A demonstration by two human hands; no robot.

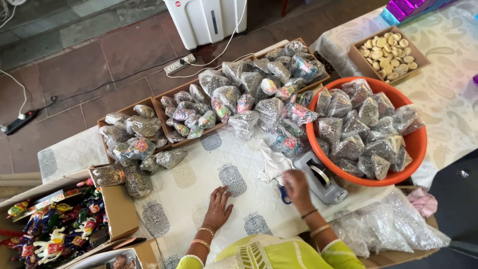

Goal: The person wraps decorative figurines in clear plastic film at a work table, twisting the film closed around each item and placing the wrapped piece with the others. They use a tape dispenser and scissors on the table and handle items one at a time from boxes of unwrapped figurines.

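- Left hand (217, 205) – flat, fingers spread, grip released, pressed on the cream block-printed cloth (209, 169) covering the table, seemingly to steady it.
- Right hand (297, 187) – curled over blue-handled scissors (284, 195) beside the grey tape dispenser (321, 178); whether clenched on the handles, impossible to tell.
- Orange plastic tub (416, 144) of clear filled packets within reach, just right.
- Scissor blades hidden; packet contents hard to make out.

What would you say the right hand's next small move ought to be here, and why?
Probably to close on the scissors and lift them. The right hand lies over their blue handles, beside the tape dispenser and a white bag, while the left hand rests flat on the printed cloth. Whether the fingers already grip the handles cannot be told.
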